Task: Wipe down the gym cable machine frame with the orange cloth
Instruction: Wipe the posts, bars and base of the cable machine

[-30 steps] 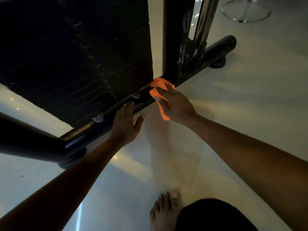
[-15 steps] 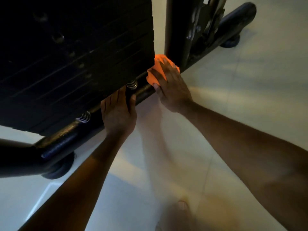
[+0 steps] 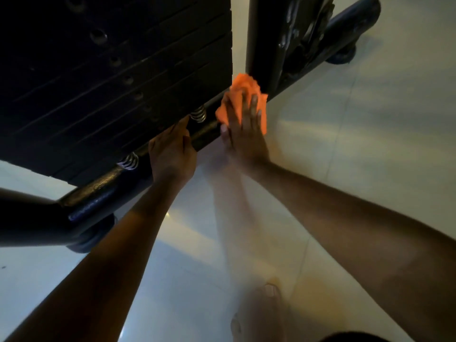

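With the crumpled orange cloth (image 3: 243,91) pressed by the flat-fingered right hand (image 3: 243,134) and the black tubular base rail (image 3: 204,132) clasped by the curled left hand (image 3: 171,154), fingers could be pinched under the black weight stack (image 3: 118,70).

No legible text, label, brand, number or sign appears anywhere in the view. The dark weight stack (image 3: 116,77) in the upper left of the frame shows only a row of pin holes, with no readable markings beside them. The black base tube (image 3: 207,134) running diagonally across the centre, and the upright post (image 3: 264,40) at upper centre, carry no visible lettering. The orange cloth (image 3: 243,87) is plain. The scene is dim, so fine print would be hard to resolve.
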